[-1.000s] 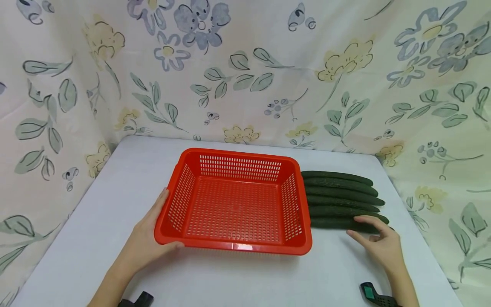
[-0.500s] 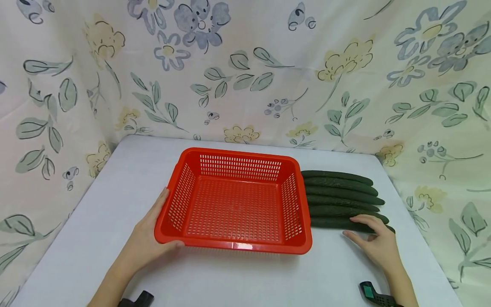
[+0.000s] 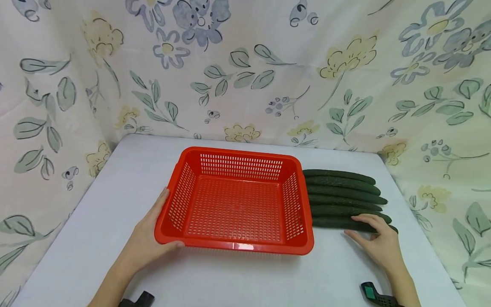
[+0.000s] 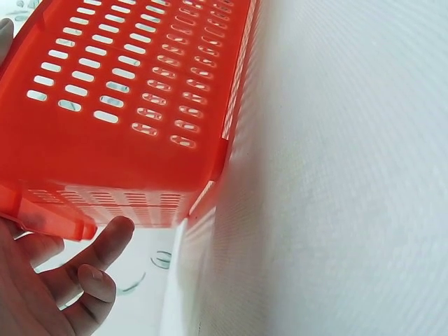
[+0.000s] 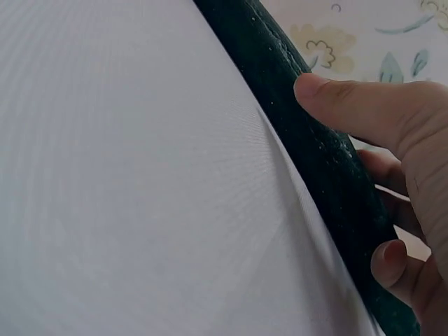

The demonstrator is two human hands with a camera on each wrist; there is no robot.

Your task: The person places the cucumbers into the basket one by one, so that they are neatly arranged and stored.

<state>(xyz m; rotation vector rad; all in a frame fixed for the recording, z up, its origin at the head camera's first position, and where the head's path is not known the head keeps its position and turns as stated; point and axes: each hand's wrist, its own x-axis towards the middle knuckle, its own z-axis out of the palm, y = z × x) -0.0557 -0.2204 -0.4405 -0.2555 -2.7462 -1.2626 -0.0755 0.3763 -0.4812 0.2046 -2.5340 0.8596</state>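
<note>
The red plastic basket (image 3: 234, 209), with slotted sides and nothing in it, sits in the middle of the table. My left hand (image 3: 147, 234) holds its front left corner, thumb along the front rim and fingers along the left side. In the left wrist view some fingertips (image 4: 115, 234) stick out below the rim. Dark green cucumbers (image 3: 341, 194), several of them, lie side by side right of the basket. My right hand (image 3: 377, 243) is at the nearest cucumber (image 5: 308, 150), with its thumb and loosely bent fingers spread around it, and a gap shows between thumb and forefinger.
The white table (image 3: 245, 285) has a floral curtain (image 3: 245, 72) along its back and sides. Black straps are on both wrists, and the right one carries a small device (image 3: 369, 292). The basket's right side overlaps the cucumbers' left ends in the head view.
My right hand has shifted slightly left along the nearest cucumber, showing that cucumber's right tip. My left hand and the basket have stayed in place.
</note>
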